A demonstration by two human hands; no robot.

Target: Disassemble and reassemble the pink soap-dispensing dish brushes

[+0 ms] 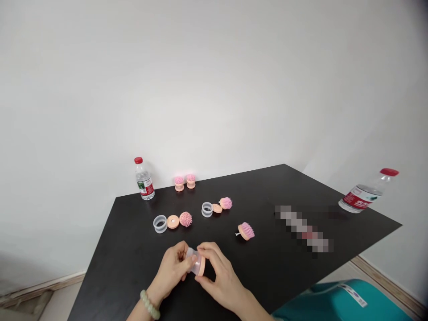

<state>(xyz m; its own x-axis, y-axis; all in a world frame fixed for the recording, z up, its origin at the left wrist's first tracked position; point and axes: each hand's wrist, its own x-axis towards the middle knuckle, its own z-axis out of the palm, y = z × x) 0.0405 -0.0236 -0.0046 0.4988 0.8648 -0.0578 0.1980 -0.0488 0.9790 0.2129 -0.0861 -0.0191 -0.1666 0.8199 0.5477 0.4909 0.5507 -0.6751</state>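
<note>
Our hands meet above the near part of the desk (pixel 130 263), both narrowed on one small piece. The left hand (pixel 173 266) pinches the translucent cup (pixel 194 262) with its thumb laid along the wall; the right hand (pixel 218 273) grips the peach rim (pixel 202 266) at its end, index finger above and thumb below. We hold it tilted on its side, nearer to us than the row with the clear ring (pixel 160 224), the peach disc (pixel 173 221) and the bristle head (pixel 186 219). To the right of that row, a stemmed brush head (pixel 246 231) lies on its side.

We judge the cup light, thin-walled and slightly springy, perhaps slick, so a hard squeeze might flex it. The rim looks stiffer and should take a firm grip; we do best holding it by opposite edges, with the cup steadied lightly around its wall.
</note>
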